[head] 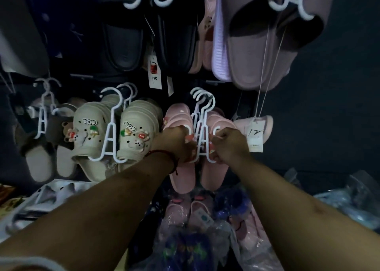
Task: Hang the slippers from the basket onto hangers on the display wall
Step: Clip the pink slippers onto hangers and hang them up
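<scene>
A pair of pink slippers hangs on a white plastic hanger (203, 141) in the middle of the dark display wall. My left hand (174, 141) is closed around the left pink slipper (182, 174) near its strap. On the other side of the hanger my right hand (230, 143) grips the right pink slipper (213, 176) the same way. Several more white hangers with pink slippers are stacked on the same hook (200, 98) behind this pair. No basket edge shows clearly.
Beige clogs with charms (88, 135) hang to the left, brown bear slippers (59, 131) further left. Above hang black slippers (121, 44) and a lilac pair (265, 50). A price tag (255, 136) dangles at right. Bagged slippers (197, 219) are piled below.
</scene>
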Action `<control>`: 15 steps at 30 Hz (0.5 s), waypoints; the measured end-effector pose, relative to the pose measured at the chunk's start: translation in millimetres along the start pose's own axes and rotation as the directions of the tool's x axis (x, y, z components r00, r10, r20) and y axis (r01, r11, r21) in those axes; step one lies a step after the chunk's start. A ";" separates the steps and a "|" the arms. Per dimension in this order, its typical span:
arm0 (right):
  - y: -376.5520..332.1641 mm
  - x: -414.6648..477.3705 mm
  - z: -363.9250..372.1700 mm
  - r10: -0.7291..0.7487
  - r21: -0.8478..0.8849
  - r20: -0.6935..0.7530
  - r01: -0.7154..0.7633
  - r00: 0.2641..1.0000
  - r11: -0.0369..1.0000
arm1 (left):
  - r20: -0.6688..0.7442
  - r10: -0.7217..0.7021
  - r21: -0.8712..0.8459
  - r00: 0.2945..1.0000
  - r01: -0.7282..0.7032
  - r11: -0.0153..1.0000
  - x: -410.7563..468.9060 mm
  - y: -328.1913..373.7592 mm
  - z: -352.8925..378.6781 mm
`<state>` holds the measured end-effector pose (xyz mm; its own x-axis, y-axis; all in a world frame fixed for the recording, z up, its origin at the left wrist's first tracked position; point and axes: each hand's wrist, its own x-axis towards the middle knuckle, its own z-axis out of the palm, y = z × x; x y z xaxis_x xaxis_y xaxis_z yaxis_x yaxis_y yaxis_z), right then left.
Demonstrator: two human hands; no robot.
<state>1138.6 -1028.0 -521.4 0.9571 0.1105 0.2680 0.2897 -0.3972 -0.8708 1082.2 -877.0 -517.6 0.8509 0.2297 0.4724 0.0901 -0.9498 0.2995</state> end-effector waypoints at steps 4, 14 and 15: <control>-11.4 -14.7 -11.8 -0.027 0.119 -0.005 0.028 1.000 0.993 | -0.082 0.026 -0.236 0.996 -0.045 0.971 -6.9 -6.7 -11.1; -43.5 20.4 -19.2 -0.232 0.025 -0.163 0.239 0.959 0.971 | -0.194 -0.013 -0.514 0.981 -0.091 0.853 42.2 -11.1 -23.7; -45.2 28.6 -17.8 -0.233 0.025 -0.168 0.240 0.958 0.970 | -0.159 -0.030 -0.541 0.987 -0.062 0.839 49.1 -13.0 -21.8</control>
<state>1152.7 -1023.2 -467.1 0.8476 0.0448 0.5287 0.5112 -0.3360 -0.7911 1111.6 -848.7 -480.2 0.7548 0.2886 0.5891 -0.2573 -0.6959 0.6705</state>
